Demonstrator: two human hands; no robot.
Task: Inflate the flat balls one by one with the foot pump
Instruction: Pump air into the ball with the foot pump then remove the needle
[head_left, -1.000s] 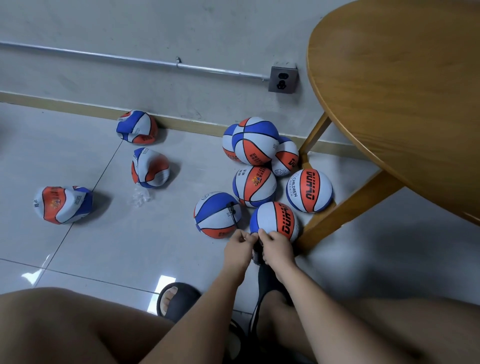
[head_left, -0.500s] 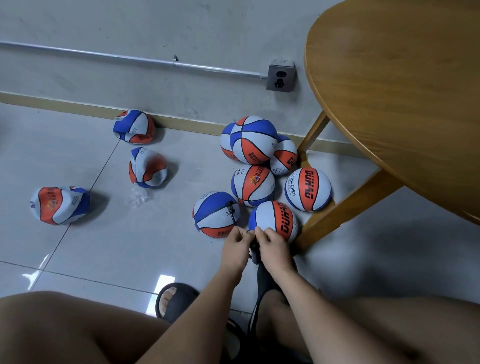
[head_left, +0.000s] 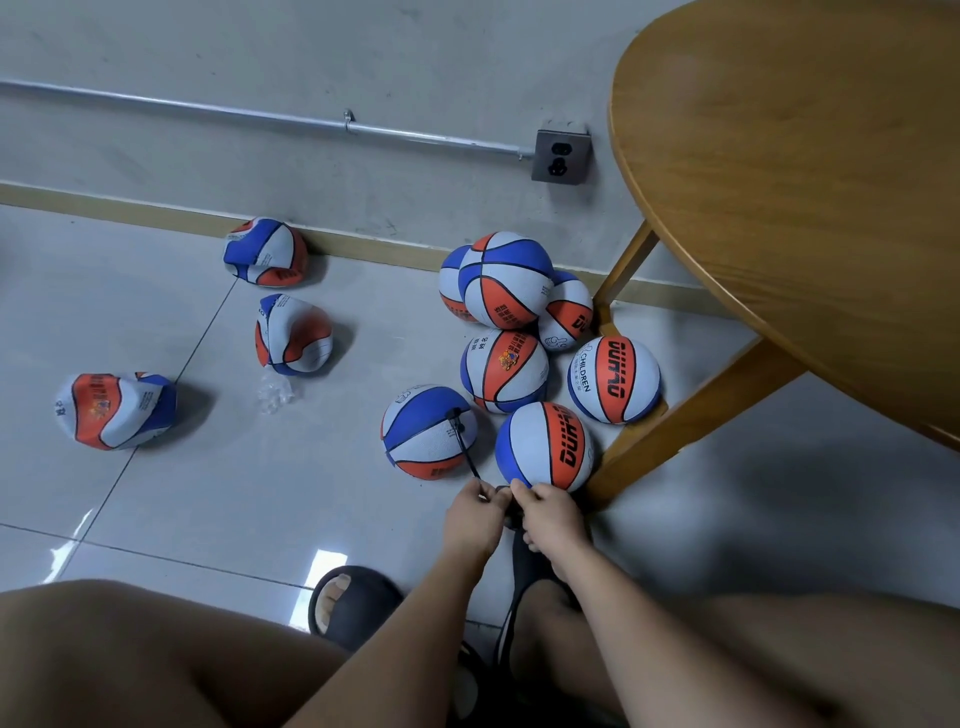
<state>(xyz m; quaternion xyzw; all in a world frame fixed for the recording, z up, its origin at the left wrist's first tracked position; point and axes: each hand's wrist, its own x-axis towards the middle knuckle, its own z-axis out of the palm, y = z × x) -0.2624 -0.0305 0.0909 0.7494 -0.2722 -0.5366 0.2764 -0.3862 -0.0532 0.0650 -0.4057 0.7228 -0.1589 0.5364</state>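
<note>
Hose (head_left: 464, 448) slanting from ball (head_left: 421, 441) valve toward viewer, left hand (head_left: 475, 517) pinching its end, right hand (head_left: 553, 519) gripping pump (head_left: 513, 515)

This is a plain indoor room, with more of a storeroom or utility feel than a furnished living space. The wall (head_left: 260, 41) is bare grey cement, and a metal pipe (head_left: 208, 111) is clamped along its surface, running to a boxed socket (head_left: 561, 156). A beige skirting strip (head_left: 104, 200) meets glossy grey floor tiles (head_left: 156, 509). A round wooden table (head_left: 805, 182) stands near the wall. Many children's basketballs (head_left: 506, 280) lie loose on the floor, some round, some flat.
</note>
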